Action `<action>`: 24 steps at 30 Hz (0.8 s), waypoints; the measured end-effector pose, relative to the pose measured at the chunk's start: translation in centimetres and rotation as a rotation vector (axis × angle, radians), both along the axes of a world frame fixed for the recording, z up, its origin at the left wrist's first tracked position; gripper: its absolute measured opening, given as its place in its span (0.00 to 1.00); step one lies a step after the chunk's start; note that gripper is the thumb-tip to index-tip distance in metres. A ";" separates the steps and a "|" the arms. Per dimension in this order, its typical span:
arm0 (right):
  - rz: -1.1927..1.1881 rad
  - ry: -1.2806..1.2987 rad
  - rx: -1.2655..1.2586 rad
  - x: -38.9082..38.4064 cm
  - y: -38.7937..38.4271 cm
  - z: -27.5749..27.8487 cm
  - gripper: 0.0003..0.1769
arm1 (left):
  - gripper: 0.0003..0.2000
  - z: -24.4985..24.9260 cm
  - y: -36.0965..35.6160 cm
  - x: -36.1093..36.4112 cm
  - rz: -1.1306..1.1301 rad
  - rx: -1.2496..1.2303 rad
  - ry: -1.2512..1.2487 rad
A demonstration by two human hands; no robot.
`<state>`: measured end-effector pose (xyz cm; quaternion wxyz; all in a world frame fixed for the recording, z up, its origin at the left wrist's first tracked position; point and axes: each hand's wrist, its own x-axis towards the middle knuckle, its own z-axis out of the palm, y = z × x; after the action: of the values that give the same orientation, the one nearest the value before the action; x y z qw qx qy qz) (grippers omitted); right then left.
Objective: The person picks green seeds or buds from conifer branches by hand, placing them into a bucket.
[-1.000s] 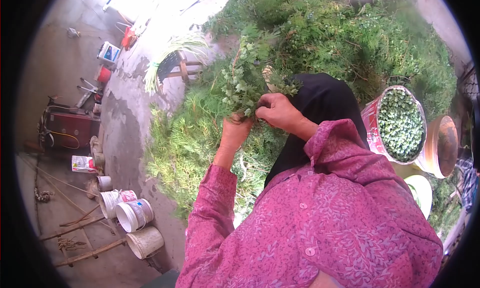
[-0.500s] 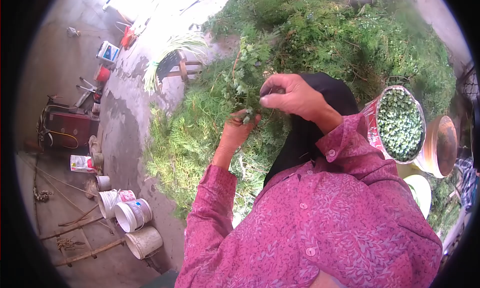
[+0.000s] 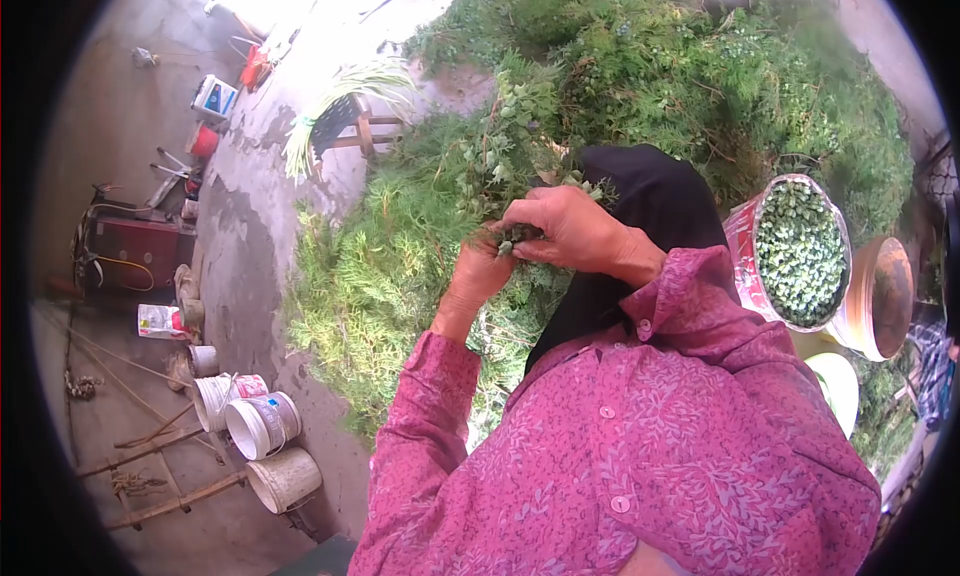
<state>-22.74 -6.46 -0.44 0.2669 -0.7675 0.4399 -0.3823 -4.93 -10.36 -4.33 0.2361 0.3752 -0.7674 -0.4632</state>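
My left hand (image 3: 480, 276) is closed around the lower end of an evergreen sprig (image 3: 500, 141) that carries pale green seed cones. From the right, my right hand (image 3: 580, 231) meets it, thumb and fingers closed on green cones (image 3: 512, 238) at the sprig's base. Both hands touch or nearly touch over my lap, above dark trousers (image 3: 655, 186). To the right stands a red and white bucket (image 3: 742, 251) filled nearly to the rim with picked green cones (image 3: 800, 246).
Cut evergreen branches (image 3: 700, 96) are heaped in front and to the left. A brown-lined bucket (image 3: 885, 296) stands beside the cone bucket. At left are several white buckets (image 3: 262, 424), a wooden ladder-like frame (image 3: 170, 506) and a low stool (image 3: 365, 136) with pale green stalks.
My right hand has come down and left from just above the sprig, and its fingers have closed on the cones beside my left hand. My left hand has stayed nearly in place.
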 end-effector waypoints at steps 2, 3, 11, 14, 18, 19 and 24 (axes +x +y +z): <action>-0.017 -0.011 -0.047 0.3 -0.4 -0.8 0.13 | 0.10 -0.5 -0.1 0.0 -0.005 -0.043 0.028; -0.033 -0.022 -0.094 0.4 -0.5 -1.0 0.12 | 0.10 -1.7 -0.4 0.3 -0.011 0.005 0.045; 0.251 -0.652 0.502 0.3 1.4 2.4 0.08 | 0.10 -1.8 -0.3 0.1 0.153 0.044 -0.093; 0.189 -1.046 0.731 -0.8 1.2 1.6 0.09 | 0.11 -1.5 -0.3 0.2 0.118 -0.052 -0.111; 0.103 -0.897 0.619 -1.2 1.1 1.2 0.09 | 0.12 -1.3 -0.6 0.5 0.121 -0.257 -0.243; 0.045 -0.724 0.538 -1.0 1.0 1.1 0.10 | 0.12 -1.3 -0.5 0.4 0.120 -0.257 -0.241; 0.013 -0.329 0.094 1.3 1.3 0.2 0.14 | 0.10 -0.3 0.1 -0.2 0.013 -0.186 0.002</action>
<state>-21.45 -5.13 -0.24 0.3735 -0.6841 0.4026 -0.4800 -5.16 -10.24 -4.66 0.2737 0.3560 -0.8046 -0.3886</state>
